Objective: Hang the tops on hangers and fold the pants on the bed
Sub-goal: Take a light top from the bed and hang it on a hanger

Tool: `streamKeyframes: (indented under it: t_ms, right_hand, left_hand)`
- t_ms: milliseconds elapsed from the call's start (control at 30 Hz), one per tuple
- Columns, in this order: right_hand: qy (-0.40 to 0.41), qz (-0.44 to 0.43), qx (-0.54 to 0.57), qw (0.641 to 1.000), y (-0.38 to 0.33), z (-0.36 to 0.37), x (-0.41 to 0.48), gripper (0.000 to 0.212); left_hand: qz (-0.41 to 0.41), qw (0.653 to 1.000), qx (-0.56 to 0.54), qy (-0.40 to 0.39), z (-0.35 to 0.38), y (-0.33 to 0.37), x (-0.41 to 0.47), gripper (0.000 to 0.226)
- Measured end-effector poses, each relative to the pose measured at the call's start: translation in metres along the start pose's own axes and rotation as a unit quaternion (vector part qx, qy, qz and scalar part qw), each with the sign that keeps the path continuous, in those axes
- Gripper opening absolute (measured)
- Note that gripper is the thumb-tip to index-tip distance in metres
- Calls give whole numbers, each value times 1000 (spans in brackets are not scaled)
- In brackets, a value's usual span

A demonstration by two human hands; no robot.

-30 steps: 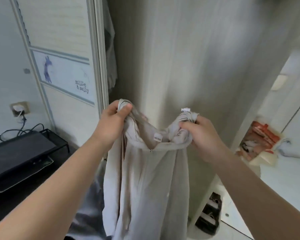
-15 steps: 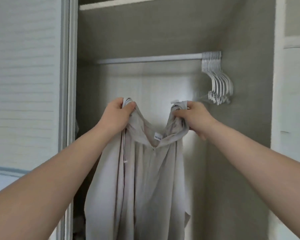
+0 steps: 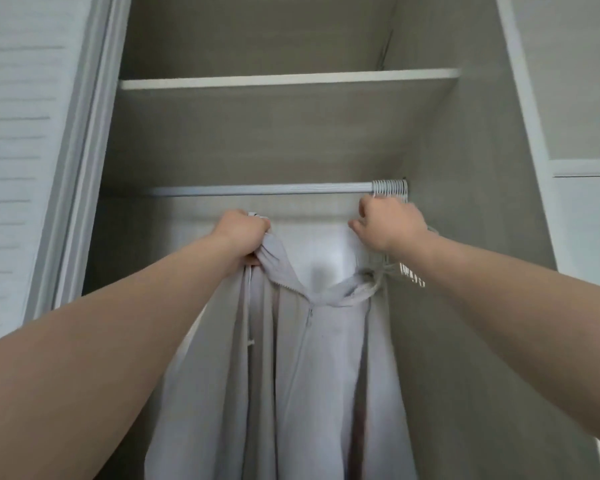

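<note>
Head view: in a wardrobe (image 3: 257,140), a grey top (image 3: 319,375) is gripped by the left hand (image 3: 243,233); the right hand (image 3: 390,223) is curled at hangers (image 3: 390,187) on the rail (image 3: 257,189), hold unclear.

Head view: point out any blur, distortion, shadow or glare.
Head view throughout: wide-angle distortion splays the wardrobe sides; motion blur smears the hangers below the right hand; soft light, faint shadow on the back panel, no glare.
</note>
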State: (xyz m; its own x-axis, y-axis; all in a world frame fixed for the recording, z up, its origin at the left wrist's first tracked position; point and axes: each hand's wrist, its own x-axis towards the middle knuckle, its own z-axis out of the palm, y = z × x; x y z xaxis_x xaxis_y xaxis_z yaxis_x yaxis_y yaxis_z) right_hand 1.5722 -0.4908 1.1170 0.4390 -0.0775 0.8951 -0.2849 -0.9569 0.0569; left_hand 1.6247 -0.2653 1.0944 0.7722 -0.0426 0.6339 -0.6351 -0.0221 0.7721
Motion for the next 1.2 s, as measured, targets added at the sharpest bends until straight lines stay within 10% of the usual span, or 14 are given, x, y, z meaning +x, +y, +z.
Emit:
streamKeyframes:
  t_ms: [200, 833, 967, 1200]
  right_hand:
    - [-28, 51, -169, 984, 38, 15, 24, 38]
    - [79, 92, -70, 990, 62, 53, 40, 31]
    - [130, 99, 76, 984, 45, 47, 30, 27]
    - [143, 183, 429, 873, 21, 42, -40, 8]
  left_hand:
    - [7, 1000, 0, -4, 30, -7, 18, 24]
    - [40, 997, 70, 11, 30, -40, 50, 28]
    - [49, 996, 66, 23, 23, -40, 51, 30]
    - [52, 996, 53, 51, 8, -49, 40, 22]
